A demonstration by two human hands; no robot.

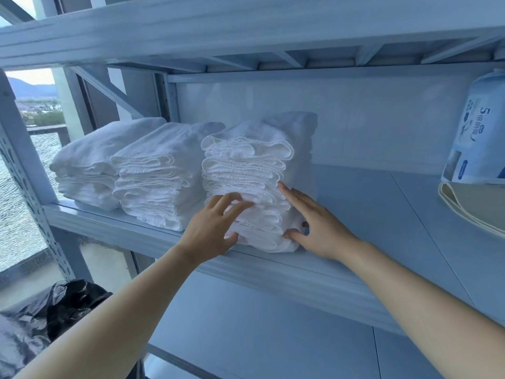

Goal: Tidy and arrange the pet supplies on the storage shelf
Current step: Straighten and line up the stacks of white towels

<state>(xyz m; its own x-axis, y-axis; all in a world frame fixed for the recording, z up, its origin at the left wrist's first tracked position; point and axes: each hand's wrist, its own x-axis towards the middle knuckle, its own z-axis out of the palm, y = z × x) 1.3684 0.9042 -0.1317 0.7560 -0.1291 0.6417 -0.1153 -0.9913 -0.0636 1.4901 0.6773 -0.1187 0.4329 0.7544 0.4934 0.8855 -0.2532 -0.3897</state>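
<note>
Three stacks of folded white towels stand side by side on the pale metal shelf (369,214): a left stack (87,165), a middle stack (158,173) and a taller right stack (251,170). My left hand (213,228) lies against the front of the right stack, fingers spread, thumb under its lower edge. My right hand (314,222) presses flat on that stack's right side, thumb at the bottom front corner. Neither hand closes around a towel.
A white and blue paper-roll package (475,132) stands at the shelf's far right on a folded cream cloth (470,206). A black plastic bag (49,318) lies on the level below, at left. An upper shelf board (246,31) hangs overhead. Windows are behind the left upright.
</note>
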